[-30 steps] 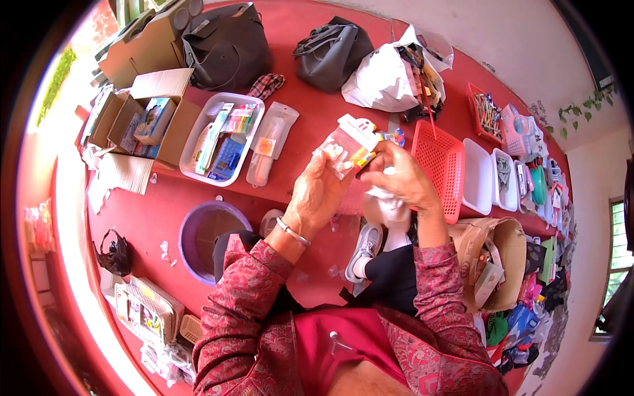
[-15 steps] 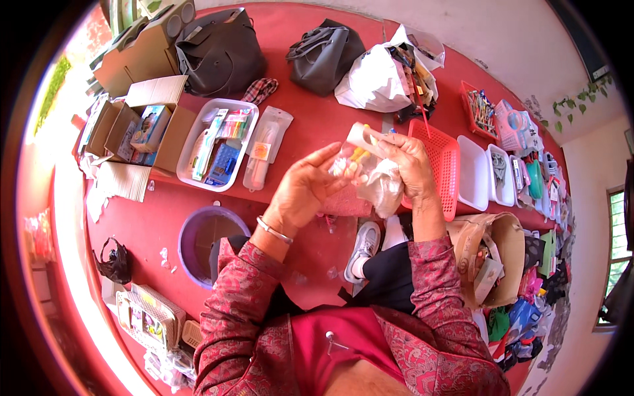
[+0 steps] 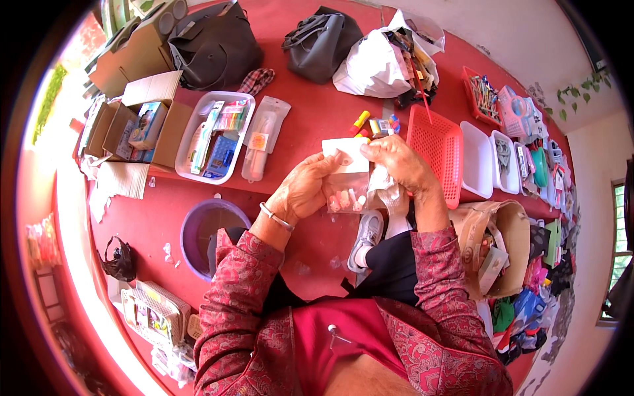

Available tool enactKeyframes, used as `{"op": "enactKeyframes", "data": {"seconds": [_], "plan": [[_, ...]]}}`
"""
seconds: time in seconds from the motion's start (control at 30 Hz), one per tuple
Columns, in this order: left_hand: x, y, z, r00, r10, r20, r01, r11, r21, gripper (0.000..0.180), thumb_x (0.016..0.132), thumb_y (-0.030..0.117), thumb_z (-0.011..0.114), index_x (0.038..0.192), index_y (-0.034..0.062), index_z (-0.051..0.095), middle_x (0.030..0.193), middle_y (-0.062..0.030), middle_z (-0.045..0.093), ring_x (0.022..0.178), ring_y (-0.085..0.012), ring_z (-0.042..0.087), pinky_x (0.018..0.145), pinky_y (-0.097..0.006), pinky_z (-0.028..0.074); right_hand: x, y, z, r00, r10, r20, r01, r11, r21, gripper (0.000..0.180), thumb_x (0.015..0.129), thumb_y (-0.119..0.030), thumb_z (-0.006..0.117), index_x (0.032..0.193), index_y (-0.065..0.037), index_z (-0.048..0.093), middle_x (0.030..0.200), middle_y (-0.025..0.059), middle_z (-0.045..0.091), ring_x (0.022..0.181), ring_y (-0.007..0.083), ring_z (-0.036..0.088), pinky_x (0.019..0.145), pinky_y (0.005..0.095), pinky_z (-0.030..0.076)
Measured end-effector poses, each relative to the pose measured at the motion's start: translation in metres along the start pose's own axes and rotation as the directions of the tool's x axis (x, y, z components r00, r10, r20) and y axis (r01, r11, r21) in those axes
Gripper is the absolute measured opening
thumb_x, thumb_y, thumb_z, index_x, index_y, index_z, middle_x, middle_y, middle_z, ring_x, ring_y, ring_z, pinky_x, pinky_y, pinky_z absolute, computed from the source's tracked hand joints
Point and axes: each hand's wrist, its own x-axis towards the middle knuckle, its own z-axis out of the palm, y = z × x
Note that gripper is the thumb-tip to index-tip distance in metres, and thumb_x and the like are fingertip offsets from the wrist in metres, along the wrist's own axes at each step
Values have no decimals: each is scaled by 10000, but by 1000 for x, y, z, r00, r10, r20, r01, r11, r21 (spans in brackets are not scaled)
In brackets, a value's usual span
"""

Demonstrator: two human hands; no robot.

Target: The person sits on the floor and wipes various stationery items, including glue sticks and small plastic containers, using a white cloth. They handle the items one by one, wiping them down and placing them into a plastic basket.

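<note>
Left hand (image 3: 308,183), clear packet (image 3: 347,182), right hand (image 3: 404,166), joined at a white card (image 3: 346,152)
Left fingers pinch the card's left side, right fingers its right corner. Uneven pulling could tear the packet, spilling the small pieces (image 3: 344,200). Counted: one packet, one card; pieces too blurred to number.

The packet (image 3: 347,185) is clear, glossy plastic, topped by a smooth, matt white card header (image 3: 345,156). The red surface (image 3: 297,125) is smooth and faintly shiny. Toward its far left corner, the larger grey bag (image 3: 218,53) looks like matt leather or imitation leather. The open carton (image 3: 174,135) is dull cardboard, the white tray (image 3: 201,178) smooth plastic, the red basket (image 3: 437,155) perforated plastic. The white carrier bag (image 3: 370,69) is thin, crinkled plastic; the bracelet (image 3: 277,218), shiny metal; the sleeves (image 3: 231,284), patterned cloth with slight sheen.
</note>
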Motion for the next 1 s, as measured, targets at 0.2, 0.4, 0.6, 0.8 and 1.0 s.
{"op": "enactKeyframes", "data": {"seconds": [0.2,0.4,0.6,0.8,1.0], "plan": [[4,-5,3,971,148,-186,-135,987,82,291,911,236,415,1043,-16,478,967,-122,576,856,-238,594,686,-349,519,-8,-40,-18,823,-87,-562,169,981,95,229,850,-217,538,707,-39,554,628,9,536,535,55,501,472,215,415],[15,-14,-2,996,86,-23,-88,987,-133,339,920,266,365,1098,-8,458,1048,-113,554,914,-214,575,755,-354,492,11,-24,51,713,-696,-85,408,510,-757,88,736,-103,608,764,-48,545,749,78,529,683,244,563,590,305,451],[3,-3,-14,985,67,162,-14,951,-307,421,914,351,349,1170,21,399,1095,-172,530,878,-303,567,677,-377,483,8,-7,-8,709,-638,-300,116,526,-843,103,758,-135,576,721,-55,523,756,93,528,628,276,558,539,377,459],[11,-12,-3,925,341,-164,-353,934,-50,413,932,345,296,1146,8,405,1109,-146,512,934,-281,531,784,-405,437,-5,-40,2,518,-545,-659,190,825,-533,145,797,-149,596,788,-8,565,702,121,581,631,222,579,594,330,456],[16,-6,-10,953,195,-232,-264,910,-319,404,927,341,334,1136,16,453,1110,-132,535,1018,-252,511,925,-392,382,11,-11,86,756,-626,-194,305,598,-741,118,756,-111,583,831,-47,517,813,111,493,758,290,541,640,366,446]]}}
